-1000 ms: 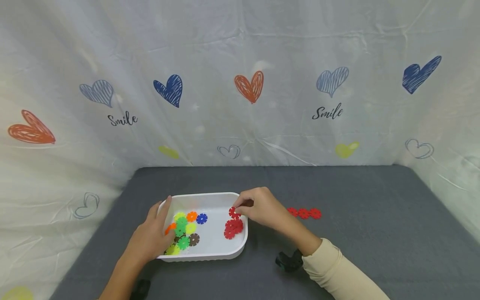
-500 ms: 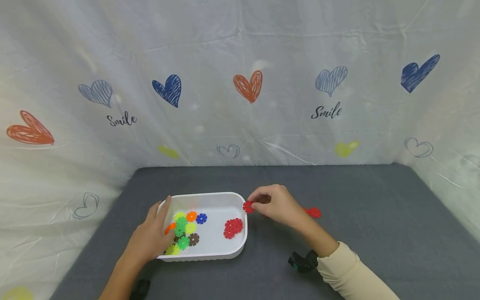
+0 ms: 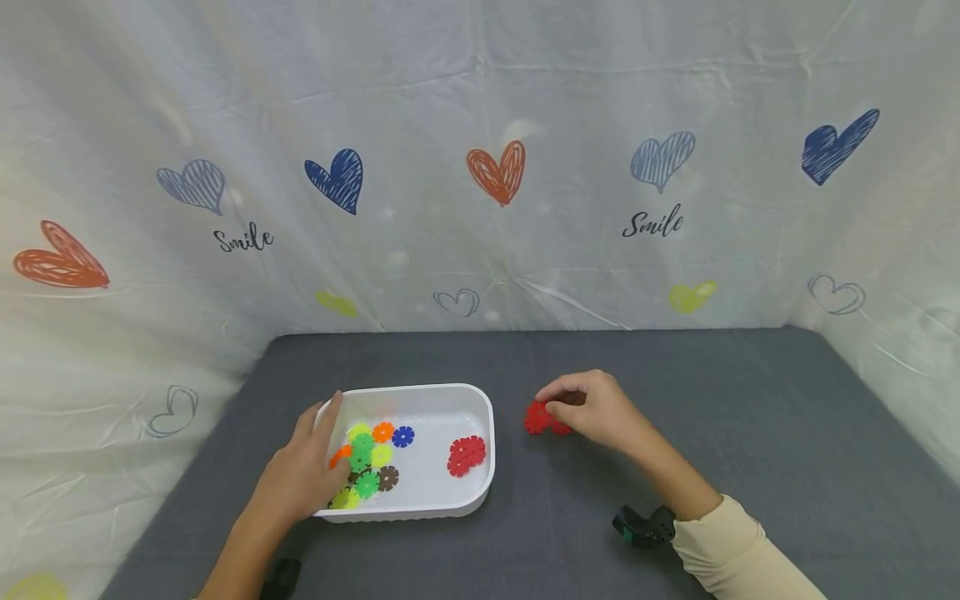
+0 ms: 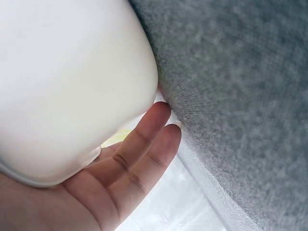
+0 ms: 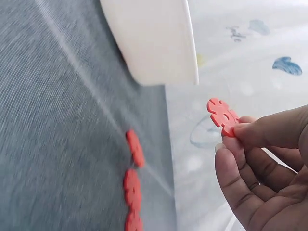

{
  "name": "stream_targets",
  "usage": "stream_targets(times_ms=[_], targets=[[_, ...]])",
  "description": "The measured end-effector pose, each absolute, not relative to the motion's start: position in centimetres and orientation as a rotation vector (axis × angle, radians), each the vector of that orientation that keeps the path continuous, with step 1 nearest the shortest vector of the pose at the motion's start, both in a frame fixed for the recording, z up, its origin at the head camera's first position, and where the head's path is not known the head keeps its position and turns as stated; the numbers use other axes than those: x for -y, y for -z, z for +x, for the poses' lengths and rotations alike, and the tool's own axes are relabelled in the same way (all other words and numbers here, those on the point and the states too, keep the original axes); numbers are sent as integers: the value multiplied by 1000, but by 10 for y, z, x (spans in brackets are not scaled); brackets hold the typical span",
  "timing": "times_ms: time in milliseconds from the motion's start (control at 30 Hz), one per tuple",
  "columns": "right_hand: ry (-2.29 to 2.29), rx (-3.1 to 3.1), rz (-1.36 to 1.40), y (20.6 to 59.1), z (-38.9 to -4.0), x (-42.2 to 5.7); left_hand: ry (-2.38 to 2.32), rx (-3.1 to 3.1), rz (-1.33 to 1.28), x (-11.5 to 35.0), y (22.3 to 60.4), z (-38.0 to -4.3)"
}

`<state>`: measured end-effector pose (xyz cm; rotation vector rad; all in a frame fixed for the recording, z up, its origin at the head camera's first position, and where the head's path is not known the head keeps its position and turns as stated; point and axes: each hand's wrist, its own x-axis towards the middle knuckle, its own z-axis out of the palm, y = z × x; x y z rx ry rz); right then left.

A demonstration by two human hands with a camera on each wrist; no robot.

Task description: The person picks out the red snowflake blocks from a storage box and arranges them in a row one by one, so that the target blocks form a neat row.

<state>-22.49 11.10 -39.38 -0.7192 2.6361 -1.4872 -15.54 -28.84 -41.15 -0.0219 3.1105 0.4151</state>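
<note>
My right hand (image 3: 600, 408) sits right of centre in the head view, its forearm slanting up from the lower right corner in a cream sleeve (image 3: 738, 542), wrist bent so the fingers point left. Thumb and forefinger are clamped on the edge of a red snowflake disc (image 5: 220, 113), which stands tilted near the middle right of the right wrist view; my other fingers bend inward below it. To its lower left in that view, a row of red discs (image 5: 132, 187) runs along the grey tabletop (image 5: 62, 159), apart from the one I pinch. My left hand (image 3: 300, 479), lower left of centre in the head view, grips the left end of the white tray (image 3: 427, 500), thumb inside over the coloured discs (image 3: 362, 454), fingers outside. In the left wrist view, two fingers (image 4: 144, 168) reach nearly straight along the outer wall, close together.
</note>
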Motion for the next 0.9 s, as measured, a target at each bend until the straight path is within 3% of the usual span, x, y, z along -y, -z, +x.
stream_targets(times_ms=[900], targets=[[1247, -2815, -497, 397, -220, -199, -402, -3126, -7, 289, 412, -156]])
